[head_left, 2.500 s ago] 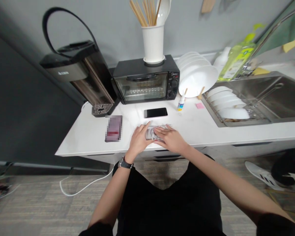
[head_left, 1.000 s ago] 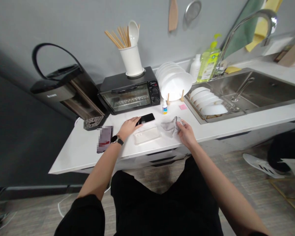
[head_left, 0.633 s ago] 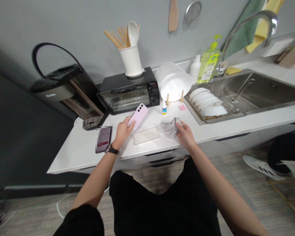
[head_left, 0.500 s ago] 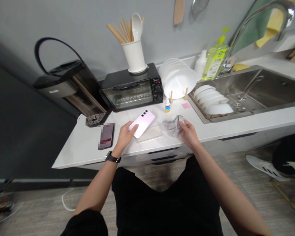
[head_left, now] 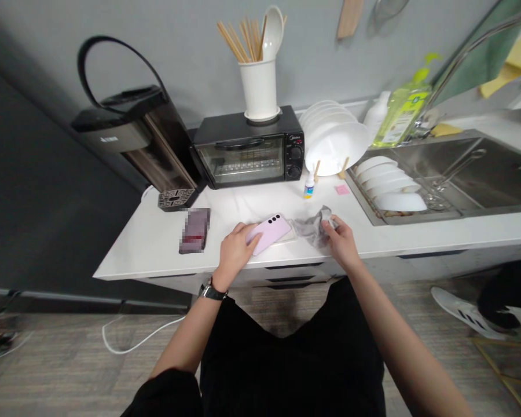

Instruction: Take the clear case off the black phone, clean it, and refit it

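Observation:
My left hand (head_left: 233,250) grips a pale pink phone (head_left: 270,232) by its lower end, back side up with the camera lenses showing. The phone lies low over a clear phone case (head_left: 292,234) on the white counter (head_left: 156,243), which it mostly hides. My right hand (head_left: 341,240) is closed on a crumpled grey cloth (head_left: 312,227) just right of the phone.
A second, dark phone (head_left: 194,230) lies to the left. Behind stand a black toaster oven (head_left: 248,149) with a white utensil holder (head_left: 259,87), a water dispenser (head_left: 134,136), a small dropper bottle (head_left: 309,186), a pink note (head_left: 341,189), racked white plates (head_left: 338,139) and a sink (head_left: 473,174). Another person's shoe (head_left: 464,313) is at right.
Both hands left the cloth-covered case. My right hand drew the cloth off to the right; my left picked up the phone, turned it back side up and brought it down over the clear case.

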The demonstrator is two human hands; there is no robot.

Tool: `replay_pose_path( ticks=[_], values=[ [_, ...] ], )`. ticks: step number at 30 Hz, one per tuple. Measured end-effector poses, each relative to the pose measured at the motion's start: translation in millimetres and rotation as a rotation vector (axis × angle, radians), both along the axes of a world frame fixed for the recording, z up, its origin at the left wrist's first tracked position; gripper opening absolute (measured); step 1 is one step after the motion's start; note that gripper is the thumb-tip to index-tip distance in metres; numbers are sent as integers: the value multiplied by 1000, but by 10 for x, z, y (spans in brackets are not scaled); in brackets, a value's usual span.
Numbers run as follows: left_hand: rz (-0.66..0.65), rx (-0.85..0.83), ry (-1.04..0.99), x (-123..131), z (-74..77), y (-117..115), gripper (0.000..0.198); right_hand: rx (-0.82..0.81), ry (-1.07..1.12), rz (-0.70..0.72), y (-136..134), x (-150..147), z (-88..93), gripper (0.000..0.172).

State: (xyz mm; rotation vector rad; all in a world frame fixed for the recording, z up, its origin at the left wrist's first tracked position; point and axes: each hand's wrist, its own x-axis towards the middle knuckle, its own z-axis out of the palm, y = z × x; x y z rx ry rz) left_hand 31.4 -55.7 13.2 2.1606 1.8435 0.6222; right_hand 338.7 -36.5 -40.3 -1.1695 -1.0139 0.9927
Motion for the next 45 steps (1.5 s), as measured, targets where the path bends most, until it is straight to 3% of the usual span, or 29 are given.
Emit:
replay_pose_path(
  ticks=[6,10,15,18,21,24,27,29,31,34,37,39,42,45],
  values=[
    [-30,70,13,-40,-151,-220,81,41,-259,29,-50,-70,152,47],
    [-85,108,-54,-93,-285,-269,75,125,-505,62,-16,-337,298,39],
    [-75,69,-109,-124,-312,-242,86,261,-767,285,0,-903,320,22],
    [-91,44,-115,-148,-308,-228,95,387,-907,460,-131,-1225,279,28],
    [-95,32,-106,-167,-321,-224,103,573,-1098,623,-273,-1288,250,32],
    [-65,42,-136,-150,-327,-224,109,575,-1260,521,-271,-1008,234,32],
    [-57,53,-144,-106,-316,-220,111,408,-1397,268,-160,-712,231,36],
    [-58,63,-132,-84,-314,-215,110,344,-1430,182,-112,-725,237,41],
    [-64,72,-130,-82,-324,-211,107,378,-1404,223,-128,-927,248,46],
    [-81,61,-114,-109,-350,-211,102,508,-1289,421,-236,-1299,281,47],
    [-68,40,-92,-121,-352,-212,102,563,-1231,540,-314,-1310,293,44],
    [-49,44,-104,-104,-335,-211,104,536,-1263,504,-286,-1084,272,41],
    [-43,56,-104,-68,-307,-205,109,415,-1348,312,-158,-749,249,43],
    [-53,64,-88,-64,-311,-199,106,366,-1341,263,-100,-827,268,47]
  ],
)
